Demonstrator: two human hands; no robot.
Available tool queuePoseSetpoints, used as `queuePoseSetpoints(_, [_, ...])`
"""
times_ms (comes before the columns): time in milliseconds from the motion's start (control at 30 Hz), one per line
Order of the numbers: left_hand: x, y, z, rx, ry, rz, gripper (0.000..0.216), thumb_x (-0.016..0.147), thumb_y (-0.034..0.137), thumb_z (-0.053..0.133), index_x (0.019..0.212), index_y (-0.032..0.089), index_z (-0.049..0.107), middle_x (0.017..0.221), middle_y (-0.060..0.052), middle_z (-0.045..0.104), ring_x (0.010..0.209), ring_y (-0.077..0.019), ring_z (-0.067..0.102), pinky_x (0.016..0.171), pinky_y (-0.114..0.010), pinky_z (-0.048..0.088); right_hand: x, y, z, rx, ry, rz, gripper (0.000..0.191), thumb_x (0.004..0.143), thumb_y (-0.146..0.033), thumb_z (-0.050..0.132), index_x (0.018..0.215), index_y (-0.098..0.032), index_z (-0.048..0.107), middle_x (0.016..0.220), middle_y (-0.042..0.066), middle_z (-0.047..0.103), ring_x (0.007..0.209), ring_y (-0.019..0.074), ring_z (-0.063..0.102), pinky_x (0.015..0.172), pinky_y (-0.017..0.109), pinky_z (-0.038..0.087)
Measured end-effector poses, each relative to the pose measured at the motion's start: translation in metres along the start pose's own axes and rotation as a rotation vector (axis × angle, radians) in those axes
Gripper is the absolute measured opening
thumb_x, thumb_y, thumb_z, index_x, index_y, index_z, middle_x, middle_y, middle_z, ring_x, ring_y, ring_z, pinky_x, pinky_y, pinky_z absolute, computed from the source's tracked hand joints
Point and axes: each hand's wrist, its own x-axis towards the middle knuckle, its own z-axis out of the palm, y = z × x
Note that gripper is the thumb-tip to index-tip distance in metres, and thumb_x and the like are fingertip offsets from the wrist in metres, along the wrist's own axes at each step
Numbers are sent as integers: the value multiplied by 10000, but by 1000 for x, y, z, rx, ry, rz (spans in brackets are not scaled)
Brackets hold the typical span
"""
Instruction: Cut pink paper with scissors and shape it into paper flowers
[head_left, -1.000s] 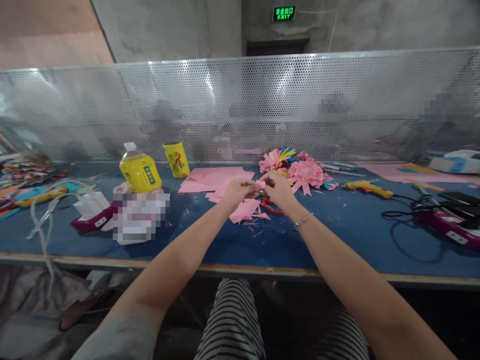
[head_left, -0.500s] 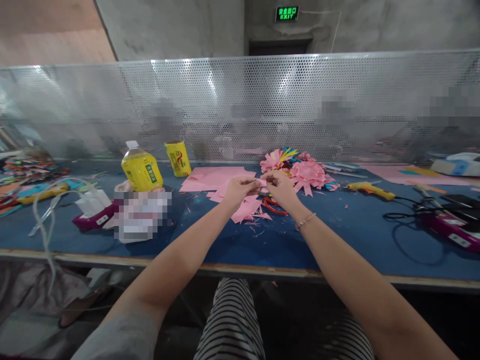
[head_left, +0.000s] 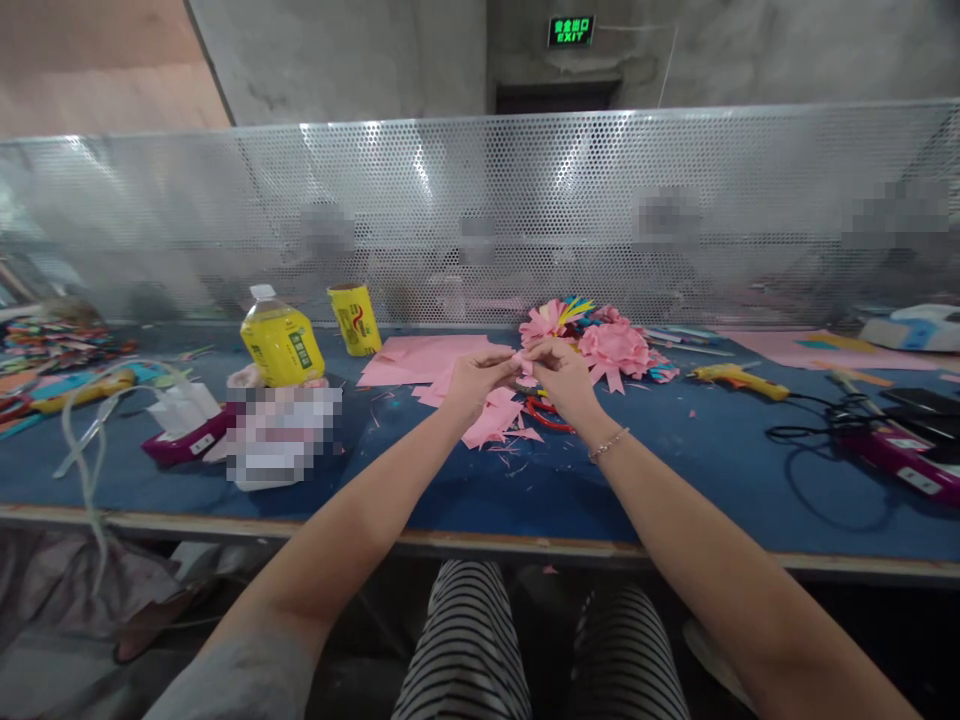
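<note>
Between both sets of fingertips is a small piece of pink paper (head_left: 526,368), held above the blue table. My left hand (head_left: 480,380) pinches it from the left. From the right, my right hand (head_left: 562,375) pinches the same piece, a bracelet on that wrist. Below the hands lie pink paper scraps (head_left: 491,418) and thin cuttings. Red-handled scissors (head_left: 547,414) rest partly hidden under my right hand. Pink sheets (head_left: 420,360) lie behind my left hand. Just beyond my right hand sits a bunch of pink paper flowers (head_left: 615,347) with yellow and blue strips.
A yellow bottle (head_left: 281,340) and a yellow can (head_left: 354,320) stand at left, near a purple power strip (head_left: 196,440). To the right lie a yellow glue gun (head_left: 739,380), its black cable and another purple strip (head_left: 900,465). A perforated metal screen (head_left: 450,200) closes the table's back.
My hands stay almost in place, fingers shifting slightly on the pink paper, which looks more bunched now. My right knee has come further into view.
</note>
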Motion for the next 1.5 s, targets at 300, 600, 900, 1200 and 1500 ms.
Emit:
queuePoseSetpoints(300, [0, -2, 1, -4, 3, 78, 238, 531, 202, 709, 759, 143, 677, 737, -37, 660, 687, -110, 590, 732, -285, 473, 1, -3, -1, -134, 33, -58, 49, 663, -168, 610, 657, -200, 573, 774, 14, 523, 808, 142, 501, 737, 295, 427])
queuePoseSetpoints(600, [0, 0, 2, -8, 5, 83, 233, 528, 197, 710, 751, 142, 674, 738, -41, 662, 695, -117, 593, 748, -306, 467, -1, -10, -1, -212, 7, -65, 109, 705, -147, 558, 736, -227, 625, 823, 23, 532, 834, 146, 505, 720, 296, 431])
queuePoseSetpoints(900, [0, -2, 2, -53, -6, 61, 234, 521, 211, 719, 739, 140, 673, 720, -30, 659, 691, -115, 594, 758, -297, 468, 1, -5, -3, -151, -46, 2, 70, 693, -220, 596, 736, -223, 651, 794, 24, 579, 811, 150, 523, 765, 320, 422])
queuePoseSetpoints(1200, [0, -4, 0, -88, -4, 73, 254, 543, 240, 717, 769, 135, 669, 747, -52, 665, 704, -127, 610, 800, -337, 455, 2, -9, -1, 73, -83, 218, 129, 649, -286, 631, 722, -180, 639, 747, 18, 618, 713, 122, 544, 714, 288, 429])
queuePoseSetpoints(1500, [1, -5, 0, -65, 0, 75, 253, 557, 292, 703, 753, 136, 666, 765, -50, 662, 714, -111, 595, 786, -305, 446, 0, -5, 1, 95, -101, 350, 244, 656, -385, 605, 799, -192, 649, 794, 9, 616, 654, 90, 513, 588, 220, 420])
